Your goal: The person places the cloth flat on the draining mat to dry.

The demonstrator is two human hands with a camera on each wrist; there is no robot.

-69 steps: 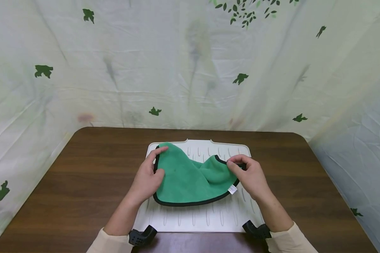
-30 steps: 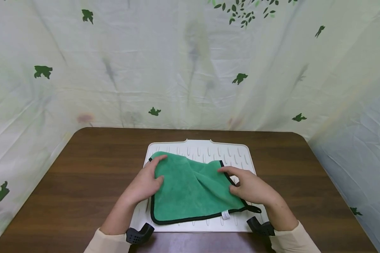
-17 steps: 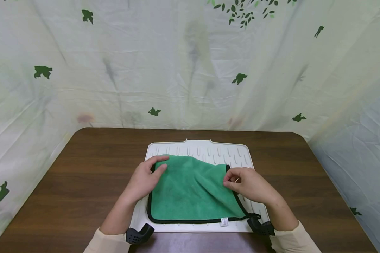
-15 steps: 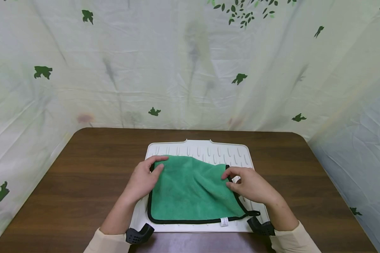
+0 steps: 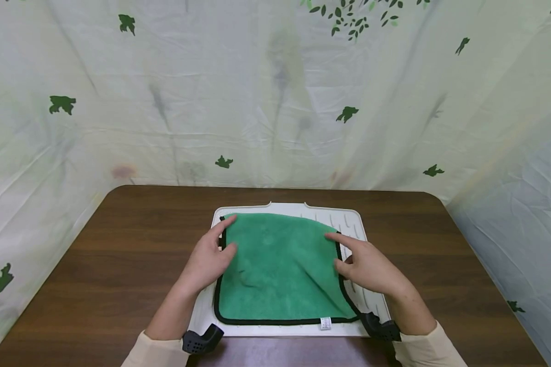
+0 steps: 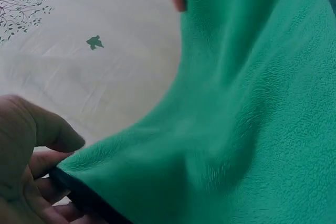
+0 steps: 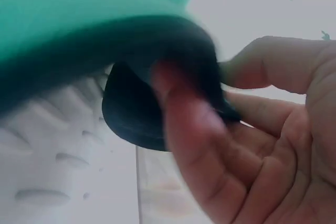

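A green plush cloth point(image 5: 275, 270) with black trim and a small white tag point(image 5: 325, 323) spreads between my hands, over a white ridged tray point(image 5: 355, 227). Its far edge is smooth and shows no trim. My left hand point(image 5: 206, 262) holds the left edge near the far corner, index finger along the front, other fingers behind. In the left wrist view, the cloth point(image 6: 262, 103) sags between the hands. My right hand point(image 5: 367, 265) holds the right edge near its far corner. The right wrist view shows a blurred finger inside the curve of the black trim point(image 7: 131, 103).
The tray lies on a dark brown wooden table point(image 5: 119, 265). A pale curtain point(image 5: 257, 102) with green leaf prints hangs behind and at both sides. Black wrist mounts point(image 5: 203, 340) sit on both wrists near the tray's front edge.
The cloth has opened out from a bunched state and its far edge has risen and smoothed. My right hand's thumb and index finger have spread apart; the left index finger has moved slightly away from me.
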